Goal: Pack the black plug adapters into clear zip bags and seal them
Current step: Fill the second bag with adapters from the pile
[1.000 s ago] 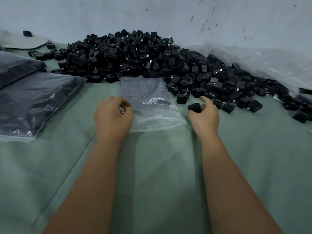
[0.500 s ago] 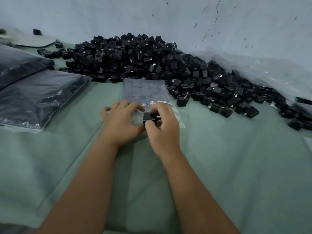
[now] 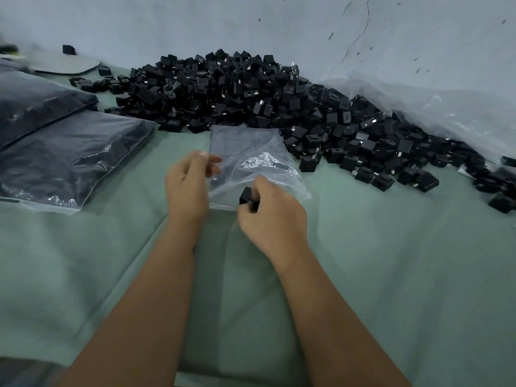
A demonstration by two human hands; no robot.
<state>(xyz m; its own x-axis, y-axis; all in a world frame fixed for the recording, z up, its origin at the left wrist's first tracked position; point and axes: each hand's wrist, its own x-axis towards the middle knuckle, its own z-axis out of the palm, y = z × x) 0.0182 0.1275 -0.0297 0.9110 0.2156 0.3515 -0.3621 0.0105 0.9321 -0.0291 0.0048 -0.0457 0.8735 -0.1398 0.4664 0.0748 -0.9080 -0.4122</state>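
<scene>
Hands meet at the near edge of the clear zip bag (image 3: 259, 163), which lies flat on the green cloth (image 3: 391, 275) w/ its far end touching the pile of black plug adapters (image 3: 237, 90). Your left hand (image 3: 188, 188) sits at the bag's left edge: fingers curled, thumb and fingertips pinching the plastic, lifting that side a bit. Your right hand (image 3: 275, 216) is at the bag's near edge, approx. at its mouth; fingers and thumb are clamped on one black adapter (image 3: 247, 196), which sits right on the bag's edge. Can't tell whether it's already inside the plastic or just over it. Rest of the bag looks flat, w/ grey shapes showing through the far half; can't tell what they are.

Pile runs along the wall (image 3: 251, 23) from centre-left out to the right, thinning to single adapters on the cloth near your right side. Behind the pile's right end: crumpled clear plastic sheeting (image 3: 446, 107) against the wall. To your left, well apart from the hands: two large clear bags w/ dark contents (image 3: 69, 152), one overlapping the other. Beyond them, a flat grey round piece (image 3: 67, 62) w/ one small black block on it.
</scene>
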